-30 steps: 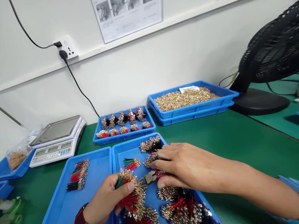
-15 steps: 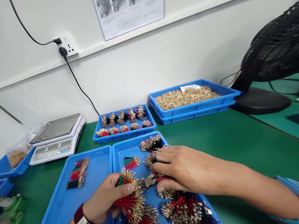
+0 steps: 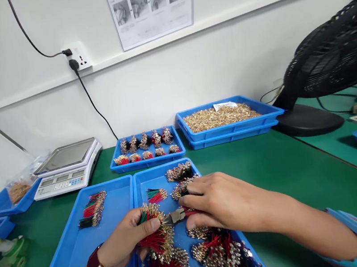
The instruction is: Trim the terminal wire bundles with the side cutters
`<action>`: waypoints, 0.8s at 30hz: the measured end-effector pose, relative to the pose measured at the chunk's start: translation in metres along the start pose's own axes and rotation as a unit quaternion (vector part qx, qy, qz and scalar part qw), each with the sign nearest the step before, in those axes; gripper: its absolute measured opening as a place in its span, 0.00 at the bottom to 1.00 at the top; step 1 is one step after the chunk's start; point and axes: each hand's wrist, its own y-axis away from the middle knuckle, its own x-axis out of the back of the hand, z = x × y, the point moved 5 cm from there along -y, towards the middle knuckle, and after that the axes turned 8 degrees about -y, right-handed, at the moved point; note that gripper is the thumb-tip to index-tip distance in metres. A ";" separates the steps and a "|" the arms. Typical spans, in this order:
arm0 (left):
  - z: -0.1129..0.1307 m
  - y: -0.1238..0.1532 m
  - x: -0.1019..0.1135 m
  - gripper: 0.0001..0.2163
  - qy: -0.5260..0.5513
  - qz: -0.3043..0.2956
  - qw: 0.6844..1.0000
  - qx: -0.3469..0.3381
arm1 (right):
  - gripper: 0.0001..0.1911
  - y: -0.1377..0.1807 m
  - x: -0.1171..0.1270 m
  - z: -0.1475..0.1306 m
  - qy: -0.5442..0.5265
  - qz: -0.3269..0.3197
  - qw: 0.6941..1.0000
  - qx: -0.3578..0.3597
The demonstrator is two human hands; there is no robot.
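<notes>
My left hand (image 3: pixel 124 241) curled shut round an upright wire bundle (image 3: pixel 157 236), my right hand (image 3: pixel 223 203) gripping pliers (image 3: pixel 177 216), nose pointing left at it.

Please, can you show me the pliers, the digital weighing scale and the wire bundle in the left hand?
Pliers (image 3: pixel 177 216): head view, metal head.
Digital weighing scale (image 3: pixel 65 155): head view, steel pan.
Wire bundle (image 3: pixel 156 240): head view, red wires.

Wire bundles (image 3: pixel 93 209) lie in two side-by-side trays (image 3: pixel 81 243) (a digital scale (image 3: pixel 67 167) behind, to the left).
</notes>
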 end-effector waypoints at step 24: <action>0.004 0.002 -0.001 0.22 -0.002 -0.051 0.998 -0.035 | 0.26 0.000 0.002 0.000 0.031 -0.001 0.999 0.004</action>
